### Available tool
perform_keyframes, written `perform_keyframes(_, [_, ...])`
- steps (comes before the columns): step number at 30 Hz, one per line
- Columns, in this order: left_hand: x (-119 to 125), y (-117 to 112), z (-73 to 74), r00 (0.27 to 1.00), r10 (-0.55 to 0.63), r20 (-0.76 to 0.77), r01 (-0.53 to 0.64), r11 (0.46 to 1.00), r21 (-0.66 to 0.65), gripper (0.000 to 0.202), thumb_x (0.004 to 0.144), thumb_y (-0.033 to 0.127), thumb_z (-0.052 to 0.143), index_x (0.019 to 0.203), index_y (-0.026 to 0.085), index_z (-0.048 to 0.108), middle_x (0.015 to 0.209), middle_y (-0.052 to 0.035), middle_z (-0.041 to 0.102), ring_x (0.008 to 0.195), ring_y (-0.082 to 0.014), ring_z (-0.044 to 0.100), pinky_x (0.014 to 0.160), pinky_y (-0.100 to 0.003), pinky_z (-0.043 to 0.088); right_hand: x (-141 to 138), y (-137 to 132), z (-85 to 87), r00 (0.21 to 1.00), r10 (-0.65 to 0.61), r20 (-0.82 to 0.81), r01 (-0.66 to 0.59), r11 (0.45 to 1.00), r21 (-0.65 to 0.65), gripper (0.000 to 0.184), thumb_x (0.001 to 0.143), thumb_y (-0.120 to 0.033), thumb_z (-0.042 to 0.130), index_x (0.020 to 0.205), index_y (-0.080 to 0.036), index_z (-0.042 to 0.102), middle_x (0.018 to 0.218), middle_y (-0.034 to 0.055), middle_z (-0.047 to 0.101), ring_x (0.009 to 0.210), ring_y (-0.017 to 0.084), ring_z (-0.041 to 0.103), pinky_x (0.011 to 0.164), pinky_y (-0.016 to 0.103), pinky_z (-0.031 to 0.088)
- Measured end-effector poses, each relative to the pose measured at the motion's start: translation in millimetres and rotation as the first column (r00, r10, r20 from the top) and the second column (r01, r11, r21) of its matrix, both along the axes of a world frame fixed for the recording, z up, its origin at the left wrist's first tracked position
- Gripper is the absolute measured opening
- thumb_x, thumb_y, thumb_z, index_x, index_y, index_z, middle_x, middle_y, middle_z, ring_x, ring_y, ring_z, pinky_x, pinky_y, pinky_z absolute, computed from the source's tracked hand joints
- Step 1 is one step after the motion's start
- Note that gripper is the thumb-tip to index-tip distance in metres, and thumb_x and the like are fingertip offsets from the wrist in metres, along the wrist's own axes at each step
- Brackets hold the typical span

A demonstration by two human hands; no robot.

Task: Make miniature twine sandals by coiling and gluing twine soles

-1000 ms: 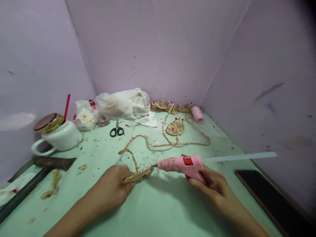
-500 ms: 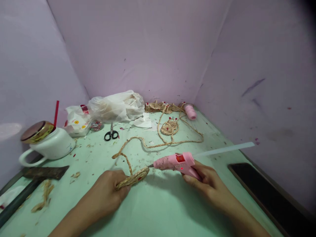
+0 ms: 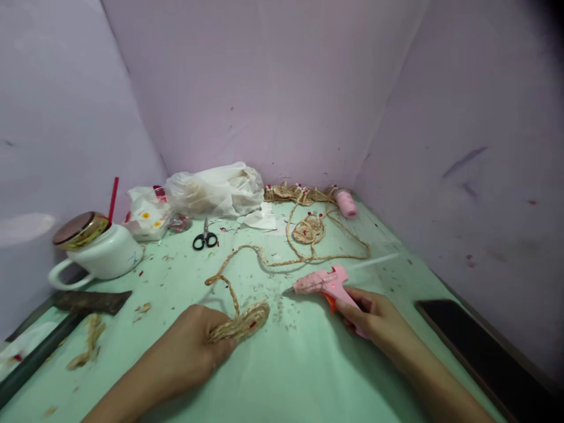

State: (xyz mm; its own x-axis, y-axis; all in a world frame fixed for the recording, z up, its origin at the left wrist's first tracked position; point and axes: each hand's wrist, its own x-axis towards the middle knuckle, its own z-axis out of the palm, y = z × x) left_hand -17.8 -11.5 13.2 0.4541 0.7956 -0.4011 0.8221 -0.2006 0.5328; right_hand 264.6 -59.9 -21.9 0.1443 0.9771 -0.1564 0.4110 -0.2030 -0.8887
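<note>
My left hand [image 3: 203, 343] is closed around the near end of a flat coil of braided straw rope [image 3: 251, 322], which has a small red spot on its face. From this coil a loose length of rope [image 3: 259, 254] runs up and away over the table. My right hand [image 3: 368, 317] grips the handle of a pink glue gun [image 3: 319, 282], its metal nozzle pointing left, a short gap away from the coil. A pale glue stick [image 3: 374, 261] sticks out of the gun's back. An orange trigger shows below the gun's body.
Farther back lie another rope coil [image 3: 308, 229] with pins, a pink thread spool [image 3: 346, 203], small scissors [image 3: 205, 236] and a white plastic bag [image 3: 215, 189]. A white mug [image 3: 103, 254] and a hammer [image 3: 92, 302] are at left. A dark phone-like slab [image 3: 476, 352] lies right.
The glue gun's nozzle has come away from the coil's edge, moving right, and the gun is turned differently. The coil has tilted to show more of its face. The view has shifted slightly.
</note>
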Motion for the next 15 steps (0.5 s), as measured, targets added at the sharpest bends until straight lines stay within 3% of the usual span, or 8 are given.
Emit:
perform_keyframes(2, [-5,-2,-1.4,0.999,0.018,0.038,-0.016,0.997,-0.069,0.025,0.074,0.032,0.045,0.056,0.019,0.034,0.053,0.0058,0.028,0.052,-0.0096,0.029,0.046,-0.023,0.021,3,0,1.1,0.952,-0.011,0.306,0.008,1.0,0.011,0.025,0.077,-0.038,0.051,0.062,-0.02,0.059,0.048,-0.0024,0.05,0.044,0.014,0.048,0.041,0.023,0.03])
perform_keyframes(4, [-11,-4,-3.5,0.997,0.023,0.079,-0.013,0.993,-0.119,0.026,0.074,0.033,0.046,0.056,0.019,0.034,0.054,0.0059,0.027,0.052,-0.0093,0.028,0.045,-0.023,0.021,3,2,9.6,0.79,-0.075,0.609,0.028,0.996,0.087,0.025,0.077,-0.039,0.052,0.064,-0.021,0.064,0.055,0.0027,0.059,0.047,0.018,0.052,0.042,0.026,0.031])
perform_keyframes(6, [-17,-7,-5.0,0.994,0.016,0.111,0.001,0.989,-0.149,0.027,0.075,0.034,0.048,0.057,0.019,0.035,0.054,0.0058,0.027,0.052,-0.0092,0.028,0.045,-0.022,0.02,-5,9,25.7,0.664,-0.137,0.735,-0.046,0.974,0.223,0.024,0.078,-0.035,0.05,0.073,-0.02,0.068,0.07,0.0082,0.066,0.058,0.023,0.058,0.048,0.03,0.038])
perform_keyframes(7, [-19,-9,-5.3,0.992,0.009,0.123,0.01,0.988,-0.153,0.028,0.075,0.034,0.049,0.057,0.019,0.035,0.054,0.0058,0.028,0.052,-0.0091,0.028,0.045,-0.022,0.02,-13,15,35.5,0.669,-0.111,0.735,-0.152,0.947,0.282,0.024,0.08,-0.03,0.047,0.081,-0.02,0.069,0.078,0.0093,0.068,0.067,0.024,0.06,0.054,0.032,0.042])
perform_keyframes(8, [-21,-10,-5.3,0.99,-0.001,0.138,0.023,0.988,-0.154,0.029,0.075,0.035,0.049,0.056,0.018,0.035,0.054,0.0057,0.028,0.052,-0.0091,0.027,0.044,-0.022,0.019,-23,23,45.6,0.707,-0.066,0.704,-0.263,0.899,0.349,0.026,0.082,-0.026,0.044,0.087,-0.019,0.068,0.085,0.0096,0.068,0.076,0.024,0.061,0.062,0.033,0.044])
perform_keyframes(11, [-26,-16,-4.2,0.979,-0.023,0.203,0.058,0.984,-0.169,0.031,0.077,0.037,0.049,0.057,0.018,0.035,0.053,0.0058,0.028,0.051,-0.0087,0.026,0.043,-0.022,0.018,-64,55,69.4,0.75,0.305,0.587,-0.592,0.706,0.388,0.028,0.086,-0.019,0.042,0.102,-0.022,0.064,0.097,0.0058,0.067,0.087,0.018,0.06,0.076,0.029,0.046])
perform_keyframes(13, [-31,-19,-3.3,0.968,-0.038,0.248,0.086,0.979,-0.187,0.031,0.078,0.037,0.048,0.057,0.018,0.036,0.053,0.0061,0.028,0.05,-0.0082,0.025,0.042,-0.023,0.017,-93,80,74.5,0.676,0.472,0.566,-0.719,0.593,0.363,0.031,0.088,-0.016,0.04,0.109,-0.024,0.061,0.104,0.0039,0.066,0.093,0.015,0.059,0.08,0.027,0.045])
perform_keyframes(15, [-37,-23,-2.8,0.959,-0.051,0.277,0.109,0.974,-0.197,0.032,0.079,0.038,0.049,0.057,0.018,0.037,0.053,0.0062,0.029,0.05,-0.0079,0.026,0.042,-0.022,0.017,-117,105,70.5,0.551,0.528,0.646,-0.814,0.511,0.277,0.034,0.085,-0.011,0.041,0.112,-0.019,0.059,0.111,0.0058,0.064,0.1,0.016,0.057,0.085,0.028,0.042])
